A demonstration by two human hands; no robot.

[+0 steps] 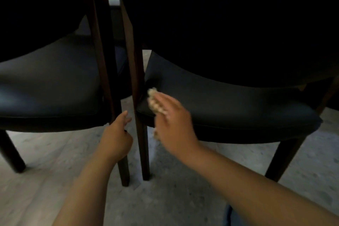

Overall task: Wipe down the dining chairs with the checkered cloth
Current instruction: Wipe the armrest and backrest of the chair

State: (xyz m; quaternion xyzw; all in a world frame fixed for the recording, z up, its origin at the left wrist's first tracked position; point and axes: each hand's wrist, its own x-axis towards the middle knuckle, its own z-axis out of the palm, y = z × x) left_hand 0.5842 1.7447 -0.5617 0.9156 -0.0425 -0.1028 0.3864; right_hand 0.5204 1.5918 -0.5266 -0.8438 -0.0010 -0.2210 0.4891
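A: Right hand (170,115) is down on the near left corner of the right-hand dining chair's seat (229,101), with the checkered cloth (155,102) bunched under it.

B: And that's where the cloth sits: between palm and dark seat cushion, a bit poking out past the fingertips, another scrap hanging below the seat edge by the wrist.

A: Fingers look fairly straight, laid flat over the cloth, pressing rather than pinching. It's blurred, so I won't swear to the thumb.

B: Makes sense for wiping, I'd say: a flat hand spreads the cloth over the cushion.

A: Left hand (117,134)? It's low, between the two chairs, beside the dark wooden back leg (141,134) of the right chair.

B: Fingers loosely curled, index reaching up toward the corner of the left chair's seat (55,82). It holds nothing that I can see. Whether it touches the frame, I can't tell.

A: Both forearms stretch forward and down over the pale stone floor (45,152). A crouched reach, I'd guess.
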